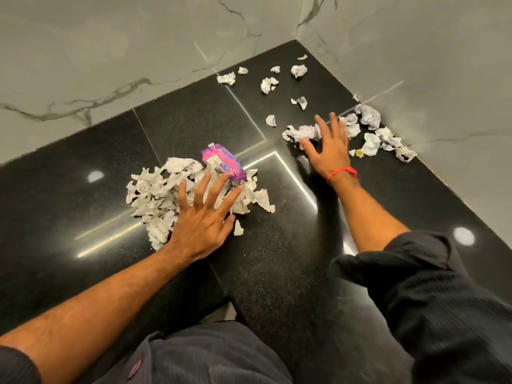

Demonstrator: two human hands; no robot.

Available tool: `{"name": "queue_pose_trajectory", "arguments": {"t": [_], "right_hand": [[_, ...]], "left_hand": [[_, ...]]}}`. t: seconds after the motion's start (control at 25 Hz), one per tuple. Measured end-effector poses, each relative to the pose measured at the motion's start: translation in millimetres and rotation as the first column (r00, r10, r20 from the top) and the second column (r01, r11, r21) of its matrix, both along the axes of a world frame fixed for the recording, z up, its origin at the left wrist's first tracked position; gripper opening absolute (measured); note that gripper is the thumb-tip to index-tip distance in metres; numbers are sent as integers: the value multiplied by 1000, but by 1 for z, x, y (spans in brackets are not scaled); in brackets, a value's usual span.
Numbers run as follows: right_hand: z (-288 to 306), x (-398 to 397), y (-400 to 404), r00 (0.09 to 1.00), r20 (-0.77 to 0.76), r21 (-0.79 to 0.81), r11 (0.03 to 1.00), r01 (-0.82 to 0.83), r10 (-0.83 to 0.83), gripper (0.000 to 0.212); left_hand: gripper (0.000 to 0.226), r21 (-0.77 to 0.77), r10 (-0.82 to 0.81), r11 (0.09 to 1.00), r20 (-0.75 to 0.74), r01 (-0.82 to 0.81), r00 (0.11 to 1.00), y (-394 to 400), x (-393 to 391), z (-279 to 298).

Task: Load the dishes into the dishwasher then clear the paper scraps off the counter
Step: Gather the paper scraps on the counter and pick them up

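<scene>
Black speckled stone makes up the desk (277, 273) in front of me, set into a corner of grey-veined marble wall (110, 51). My left hand (203, 217) lies flat with fingers spread apart on a heap of crumpled paper scraps (155, 195), and a purple wrapper (224, 162) sits at the heap's far edge, just beyond my fingertips. My right hand (328, 151), a red thread band (342, 173) at its wrist, is also spread open, pressing against a second cluster of scraps (374, 134) that runs along the right wall. Loose scraps (268, 84) lie scattered farther back towards the corner. A small yellowish bit (359, 153) near my right hand may be food; it is too small to tell.
</scene>
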State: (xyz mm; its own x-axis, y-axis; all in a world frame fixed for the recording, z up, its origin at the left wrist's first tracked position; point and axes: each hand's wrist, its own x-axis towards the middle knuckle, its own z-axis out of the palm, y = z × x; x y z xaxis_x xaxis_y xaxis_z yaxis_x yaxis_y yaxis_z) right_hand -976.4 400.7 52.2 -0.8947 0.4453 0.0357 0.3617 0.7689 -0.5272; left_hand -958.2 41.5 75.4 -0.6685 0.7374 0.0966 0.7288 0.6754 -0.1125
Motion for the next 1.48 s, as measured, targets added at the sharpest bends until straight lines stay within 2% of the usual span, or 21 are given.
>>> {"name": "queue_pose_trajectory", "arguments": {"t": [0.12,0.2,0.24,0.28,0.36,0.4,0.48,0.52,0.6,0.72,0.76,0.88,0.96,1.04,1.08,1.16,1.2,1.28,1.32,1.44,1.48], "right_hand": [[-12,-7,-17,983,105,84,983,-162,153,68],[-15,-2,-57,965,75,99,962,-256,250,67],[-13,3,-77,956,44,38,956,-293,291,64],[-11,11,-92,952,-23,-111,946,-305,304,59],[-6,31,-99,961,-246,-430,874,-227,129,48],[-3,41,-87,936,-353,-448,878,-167,-2,43],[-4,55,-35,882,-457,-215,977,16,-115,37],[-3,60,0,889,-439,-69,992,107,-127,34],[-2,67,66,950,-256,158,962,222,-178,41],[-8,72,105,971,153,261,955,139,-183,55],[-10,70,99,965,209,256,961,105,-161,57],[-12,54,37,980,181,222,974,43,-84,59],[-11,47,-27,993,117,80,997,10,-19,53],[-6,50,-76,997,-55,-101,993,-61,56,45],[-1,50,-79,980,-188,-143,985,-94,67,41],[8,40,-46,931,-365,-59,997,-47,22,36],[13,32,-18,926,-376,5,1000,29,-25,37],[22,15,45,960,-249,97,983,157,-128,48],[24,9,71,978,-142,97,982,165,-150,54],[17,-7,99,994,105,-9,1000,15,-14,61],[12,-11,93,987,151,16,999,-51,49,61]], "left_hand": [[63,33,-60,998,8,60,998,37,-16,9],[64,75,-39,997,47,36,998,66,-29,13],[65,84,-23,996,78,16,997,81,-34,15],[68,81,-10,997,120,0,993,97,-39,16],[72,39,7,999,208,-15,978,122,-47,14],[72,-2,8,1000,238,-8,971,130,-49,11],[69,-114,-1,993,258,32,966,139,-51,4],[67,-167,7,985,264,39,965,139,-50,1],[68,-231,53,973,282,14,958,137,-48,-1],[71,-258,90,966,286,-14,954,136,-46,4],[71,-270,94,963,278,-16,956,136,-47,6],[69,-292,108,956,253,-31,961,129,-51,7],[64,-191,80,981,202,-40,976,126,-51,11],[60,-105,42,994,165,-24,985,126,-46,13],[61,-133,35,991,179,-11,983,126,-45,13],[68,-251,62,968,201,-10,978,123,-44,9],[71,-293,77,956,203,-15,976,123,-45,8],[74,-325,87,946,233,-6,969,124,-53,10],[74,-331,86,944,256,4,963,125,-56,13],[75,-348,77,937,284,28,956,126,-62,18],[76,-346,80,938,293,27,953,125,-62,18]]}}
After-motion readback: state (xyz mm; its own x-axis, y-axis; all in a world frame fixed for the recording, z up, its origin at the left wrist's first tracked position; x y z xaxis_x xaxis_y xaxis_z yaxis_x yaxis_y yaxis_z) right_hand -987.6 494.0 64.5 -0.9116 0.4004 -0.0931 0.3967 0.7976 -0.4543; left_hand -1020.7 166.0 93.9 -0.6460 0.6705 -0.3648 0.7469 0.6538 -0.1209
